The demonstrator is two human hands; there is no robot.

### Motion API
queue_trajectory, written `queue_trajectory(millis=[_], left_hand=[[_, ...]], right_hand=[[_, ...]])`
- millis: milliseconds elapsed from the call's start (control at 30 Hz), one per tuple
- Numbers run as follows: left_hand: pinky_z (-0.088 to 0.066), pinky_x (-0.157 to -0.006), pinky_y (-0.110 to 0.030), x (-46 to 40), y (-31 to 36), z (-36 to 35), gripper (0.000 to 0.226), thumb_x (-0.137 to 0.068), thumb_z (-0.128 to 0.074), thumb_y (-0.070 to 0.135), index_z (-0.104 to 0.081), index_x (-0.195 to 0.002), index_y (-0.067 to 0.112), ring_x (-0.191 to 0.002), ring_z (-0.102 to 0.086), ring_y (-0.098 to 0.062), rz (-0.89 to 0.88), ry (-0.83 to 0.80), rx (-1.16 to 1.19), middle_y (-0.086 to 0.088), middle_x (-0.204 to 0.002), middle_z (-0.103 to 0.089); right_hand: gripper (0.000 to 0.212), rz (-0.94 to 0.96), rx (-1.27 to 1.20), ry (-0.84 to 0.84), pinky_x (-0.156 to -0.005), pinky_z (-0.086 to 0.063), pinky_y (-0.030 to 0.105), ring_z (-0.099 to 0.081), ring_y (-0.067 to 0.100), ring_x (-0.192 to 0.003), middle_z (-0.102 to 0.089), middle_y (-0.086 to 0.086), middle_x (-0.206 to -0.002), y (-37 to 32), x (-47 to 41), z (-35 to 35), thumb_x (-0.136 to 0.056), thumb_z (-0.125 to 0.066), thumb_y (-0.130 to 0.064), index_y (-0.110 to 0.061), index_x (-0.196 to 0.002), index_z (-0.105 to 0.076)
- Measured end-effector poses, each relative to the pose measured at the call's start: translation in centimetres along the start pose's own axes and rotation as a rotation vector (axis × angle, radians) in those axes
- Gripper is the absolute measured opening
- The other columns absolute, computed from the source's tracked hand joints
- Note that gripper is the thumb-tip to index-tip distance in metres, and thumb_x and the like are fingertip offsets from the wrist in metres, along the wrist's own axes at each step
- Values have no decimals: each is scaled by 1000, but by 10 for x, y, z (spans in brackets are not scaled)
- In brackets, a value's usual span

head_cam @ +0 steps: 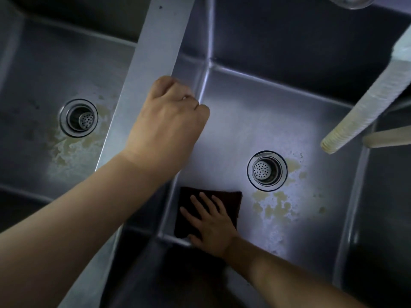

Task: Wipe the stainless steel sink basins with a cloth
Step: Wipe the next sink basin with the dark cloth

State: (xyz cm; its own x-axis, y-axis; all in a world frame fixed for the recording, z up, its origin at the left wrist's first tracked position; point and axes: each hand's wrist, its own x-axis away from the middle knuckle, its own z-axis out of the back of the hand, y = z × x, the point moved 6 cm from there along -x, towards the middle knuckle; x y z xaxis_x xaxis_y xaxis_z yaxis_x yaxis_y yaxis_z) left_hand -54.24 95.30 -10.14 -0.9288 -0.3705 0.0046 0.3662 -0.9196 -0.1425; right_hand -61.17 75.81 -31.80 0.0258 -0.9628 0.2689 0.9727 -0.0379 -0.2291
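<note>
Your right hand (209, 221) presses the dark cloth (226, 201) flat-fingered on the right basin (255, 121) floor. Your left hand (164, 121), fingers curled, rests on the divider (153, 47).

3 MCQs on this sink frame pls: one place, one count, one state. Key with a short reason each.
1. Where does the dark cloth lie?
A. On the divider between the basins
B. On the floor of the right basin, near its front left corner
C. Over the left drain

2. How many drain strainers are in view?
A. One
B. Two
C. Three

3. How does the right hand meet the cloth?
A. Flat, fingers spread, pressing on it
B. Pinching one corner, lifting it
C. Not touching it

Key:
1 B: the cloth sits on the right basin floor, short of its drain.
2 B: one strainer in the left basin, one in the right.
3 A: straight spread fingers lie on top of the cloth; the left hand is curled at the divider.
</note>
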Motion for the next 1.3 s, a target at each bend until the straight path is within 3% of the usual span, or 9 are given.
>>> queue_trajectory(millis=[233, 500, 800, 900, 1033, 1300], left_hand=[[-32, -95, -37, 1, -1, 3, 21, -69, -50, -2, -66, -74, 10, -90, -61, -32, -3, 42, 53, -7, -69, -64], [-33, -98, -37, -2, -1, 7, 23, -82, -43, 6, -64, -75, 12, -95, -62, -29, -5, 105, 134, -5, -73, -65], [-32, -103, -38, 2, -1, 2, 23, -78, -45, -1, -65, -74, 11, -94, -63, -31, -27, 138, 55, -8, -71, -64], [-30, -103, -37, 4, 0, 1, 23, -76, -46, -1, -66, -74, 11, -94, -63, -29, -31, 141, 39, -6, -71, -64], [-32, -100, -38, 3, 1, 4, 22, -76, -46, -1, -65, -73, 11, -92, -63, -31, -32, 167, 54, -7, -69, -64], [-31, -93, -38, 3, 5, 6, 13, -70, -55, 1, -64, -71, 11, -89, -62, -32, -41, 101, 25, -8, -71, -66]], right_hand=[[74, 32, 8, 89, -114, -19, 49, -27, 34, -141, -33, 12, -152, 48, -78, 24, -79, -51, -55, -26, -146, -35], [73, -201, 23, 149, -118, -4, 44, -9, 27, -146, -18, 9, -158, 148, -153, 60, -88, -38, -58, -25, -150, -21], [72, -338, 62, 186, -118, -3, 41, -5, 21, -147, -11, 2, -160, 227, -200, 98, -87, -25, -59, -29, -151, -15], [70, -365, 44, 197, -118, -1, 40, -2, 21, -147, -8, 1, -160, 227, -196, 100, -89, -23, -58, -28, -151, -12], [68, -556, -14, 243, -118, -2, 44, -5, 28, -147, -11, 8, -160, 199, -169, 87, -92, -27, -53, -23, -152, -15], [68, -371, -64, 187, -116, -4, 47, -16, 34, -145, -23, 15, -156, 104, -101, 42, -88, -35, -48, -19, -149, -27]])
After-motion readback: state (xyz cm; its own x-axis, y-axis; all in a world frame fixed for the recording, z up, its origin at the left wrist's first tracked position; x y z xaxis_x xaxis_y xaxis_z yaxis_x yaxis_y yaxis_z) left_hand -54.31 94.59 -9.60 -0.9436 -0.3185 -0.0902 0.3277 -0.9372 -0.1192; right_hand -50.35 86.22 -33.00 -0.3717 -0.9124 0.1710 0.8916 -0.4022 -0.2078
